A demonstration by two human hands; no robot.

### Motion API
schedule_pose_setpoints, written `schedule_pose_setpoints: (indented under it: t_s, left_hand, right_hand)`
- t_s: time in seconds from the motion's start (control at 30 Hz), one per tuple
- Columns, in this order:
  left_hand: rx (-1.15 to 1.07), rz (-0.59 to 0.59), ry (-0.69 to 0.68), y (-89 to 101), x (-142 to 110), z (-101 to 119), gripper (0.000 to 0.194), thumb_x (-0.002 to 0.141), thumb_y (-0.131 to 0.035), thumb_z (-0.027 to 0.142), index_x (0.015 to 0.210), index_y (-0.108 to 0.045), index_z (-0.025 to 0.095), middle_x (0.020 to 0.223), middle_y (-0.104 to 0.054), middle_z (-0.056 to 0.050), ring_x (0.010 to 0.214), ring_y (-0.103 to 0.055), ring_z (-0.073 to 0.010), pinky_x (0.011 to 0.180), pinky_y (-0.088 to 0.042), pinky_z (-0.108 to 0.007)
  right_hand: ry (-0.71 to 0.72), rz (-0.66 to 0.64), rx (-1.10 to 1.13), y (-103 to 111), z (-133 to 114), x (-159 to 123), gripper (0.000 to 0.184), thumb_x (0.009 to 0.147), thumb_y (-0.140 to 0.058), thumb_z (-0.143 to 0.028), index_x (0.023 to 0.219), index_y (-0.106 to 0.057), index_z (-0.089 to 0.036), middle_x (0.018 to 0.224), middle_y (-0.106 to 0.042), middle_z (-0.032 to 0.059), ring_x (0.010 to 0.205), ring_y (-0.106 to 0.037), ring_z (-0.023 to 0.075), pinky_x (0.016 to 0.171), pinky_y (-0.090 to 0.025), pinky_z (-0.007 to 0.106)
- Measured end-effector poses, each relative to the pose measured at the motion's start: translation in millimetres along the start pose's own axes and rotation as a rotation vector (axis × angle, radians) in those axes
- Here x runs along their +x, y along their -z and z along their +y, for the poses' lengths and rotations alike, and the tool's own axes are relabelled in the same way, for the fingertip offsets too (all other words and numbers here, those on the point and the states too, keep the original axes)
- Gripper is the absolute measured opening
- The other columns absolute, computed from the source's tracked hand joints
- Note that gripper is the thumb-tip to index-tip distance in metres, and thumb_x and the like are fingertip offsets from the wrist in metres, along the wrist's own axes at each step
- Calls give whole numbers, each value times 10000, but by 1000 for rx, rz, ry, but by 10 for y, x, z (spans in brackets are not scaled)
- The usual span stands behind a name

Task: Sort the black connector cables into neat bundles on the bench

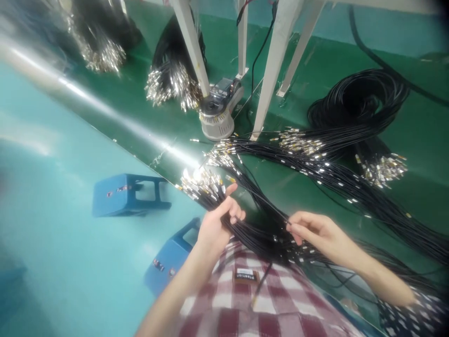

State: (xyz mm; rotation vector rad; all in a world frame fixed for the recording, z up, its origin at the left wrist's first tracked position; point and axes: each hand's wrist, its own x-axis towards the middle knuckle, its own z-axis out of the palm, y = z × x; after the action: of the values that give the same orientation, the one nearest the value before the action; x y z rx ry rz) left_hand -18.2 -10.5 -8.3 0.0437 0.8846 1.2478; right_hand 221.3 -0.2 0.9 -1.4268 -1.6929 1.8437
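Observation:
My left hand (pixel 224 217) is wrapped round a thick bundle of thin black cables (pixel 252 236) at the table's near edge. The bundle's shiny metal-and-white ends (pixel 203 182) fan out past the hand. To the right, my right hand (pixel 310 227) pinches a thin black cable (pixel 261 194) between thumb and fingers. That cable runs up and left toward a second cluster of metal ends (pixel 222 157), just beyond the held bundle. Below the hands, one loose cable end hangs over the checked apron (pixel 277 299).
Long black cables (pixel 351 182) stretch across the green tabletop (pixel 280 187), with a coiled cable bundle (pixel 358 103) at right. A grey round device (pixel 217 117) stands by white metal legs (pixel 268 70). More bundles (pixel 171 84) lie behind. Blue stools (pixel 126 194) stand at left.

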Motion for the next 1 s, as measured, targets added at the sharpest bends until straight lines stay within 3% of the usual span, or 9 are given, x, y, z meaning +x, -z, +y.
schedule_pose_setpoints:
  t_s: [0.17, 0.3, 0.4, 0.57, 0.73, 0.8, 0.9, 1.0]
  left_hand:
    - [15, 69, -14, -53, -58, -31, 100, 779, -705, 183, 820, -638, 121, 508, -417, 60, 475, -368, -58, 571, -397, -231]
    - [45, 53, -21, -65, -102, -46, 91, 785, -698, 171, 781, -621, 123, 509, -436, 58, 466, -381, -52, 585, -406, -234]
    - [63, 36, -27, -74, -128, -54, 97, 787, -699, 178, 777, -620, 124, 514, -450, 55, 465, -391, -53, 586, -406, -235]
    - [83, 25, -29, -84, -153, -40, 100, 778, -708, 182, 776, -627, 122, 507, -444, 55, 467, -385, -55, 582, -405, -234]
    - [-9, 41, -20, -53, -93, 19, 95, 750, -718, 180, 743, -647, 117, 473, -387, 68, 451, -350, -53, 544, -392, -218]
    - [-24, 21, -20, -40, -58, 31, 115, 765, -704, 181, 858, -683, 117, 481, -390, 72, 451, -345, -53, 539, -392, -214]
    - [12, -51, -5, -60, -45, 27, 307, 784, -685, 171, 1087, -671, 121, 498, -418, 71, 459, -355, -58, 534, -385, -215]
    - [114, -138, 12, -138, -90, 12, 338, 771, -692, 169, 1102, -668, 104, 481, -438, 62, 462, -380, -68, 539, -381, -232]
  right_hand:
    - [-56, -99, -16, -15, 173, -174, 366, 920, -519, -504, 843, -641, -167, 716, -622, 34, 654, -540, 135, 613, -425, 255]
    - [37, -90, -86, 29, 335, -299, 261, 853, -644, -449, 913, -690, -199, 965, -616, 68, 651, -522, 119, 570, -424, 252]
    - [87, -107, -131, 47, 391, -364, 205, 862, -641, -403, 810, -702, -215, 914, -602, 72, 709, -566, 153, 598, -452, 273]
    - [173, -52, -105, 21, 211, -336, 187, 869, -642, -362, 797, -730, -213, 893, -689, 96, 809, -638, 198, 707, -512, 305]
    - [83, -98, 23, 98, 16, -313, 288, 852, -653, -418, 755, -746, -164, 675, -696, 78, 526, -562, 119, 448, -424, 218]
    - [36, -29, 108, 119, -33, -311, 294, 837, -661, -429, 777, -747, -155, 621, -684, 65, 465, -519, 96, 401, -395, 196]
    - [23, 87, 193, 58, -132, -200, 278, 815, -681, -419, 840, -741, -149, 613, -684, 47, 431, -489, 78, 407, -419, 194]
    - [68, 107, 220, -80, -253, 41, 276, 770, -725, -401, 882, -727, -149, 771, -726, 66, 601, -621, 121, 553, -523, 231]
